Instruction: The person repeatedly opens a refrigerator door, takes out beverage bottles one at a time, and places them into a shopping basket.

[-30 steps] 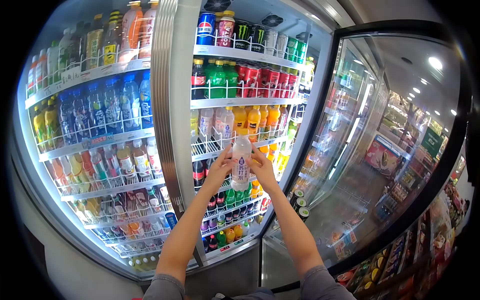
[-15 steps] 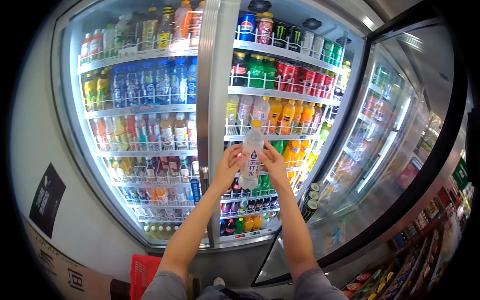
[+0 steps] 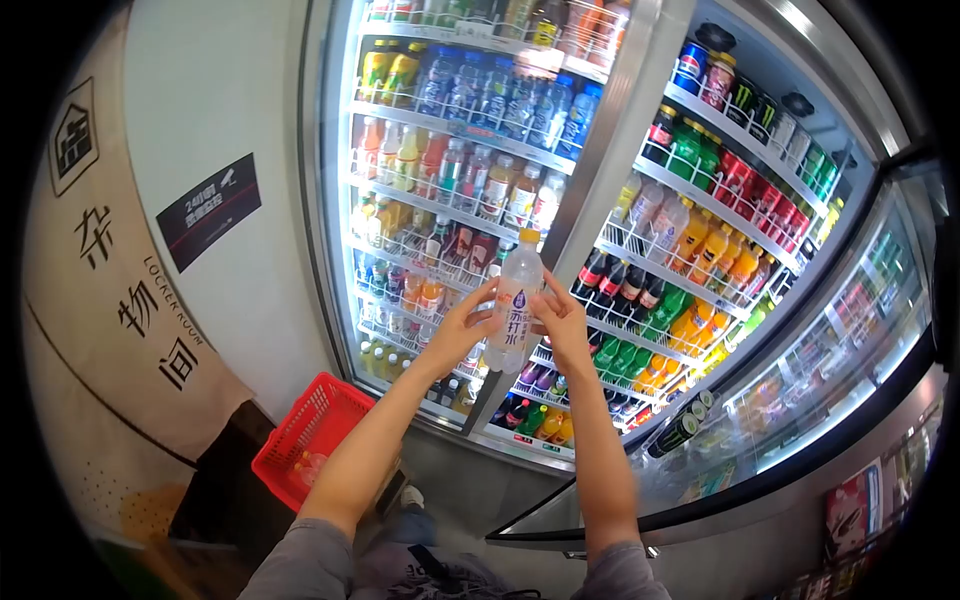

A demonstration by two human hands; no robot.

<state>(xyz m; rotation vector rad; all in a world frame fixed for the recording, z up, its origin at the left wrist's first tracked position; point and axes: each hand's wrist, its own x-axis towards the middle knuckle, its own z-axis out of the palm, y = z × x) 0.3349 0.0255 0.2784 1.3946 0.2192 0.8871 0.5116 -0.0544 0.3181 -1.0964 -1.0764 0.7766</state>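
Your left hand (image 3: 462,335) and right hand (image 3: 560,328) grip one clear bottle (image 3: 517,305) between them, fingers curled on its 8 o'clock and 4 o'clock sides, just beside the middle of your view. Its yellow cap is on, and it stands nearly upright, label towards you. Half a second ago it was set against the right-hand shelves of the fridge (image 3: 600,190); now it shows against the left-hand ones, near the metal post, with your grip the same. Your view has swung, so the fridge has slid over towards 1 o'clock, the curtain (image 3: 125,245) fills much of 9 o'clock, and the basket (image 3: 285,440), only partly in sight then, shows much of its inside at 8 o'clock. Counting up, you have two hands, one held bottle, one red basket with something clear in it, too small to make out, one dark sign (image 3: 210,212) between 9 and 10, one open glass door (image 3: 800,400) between 3 and 4, and three cans (image 3: 684,426) beside it at 4.
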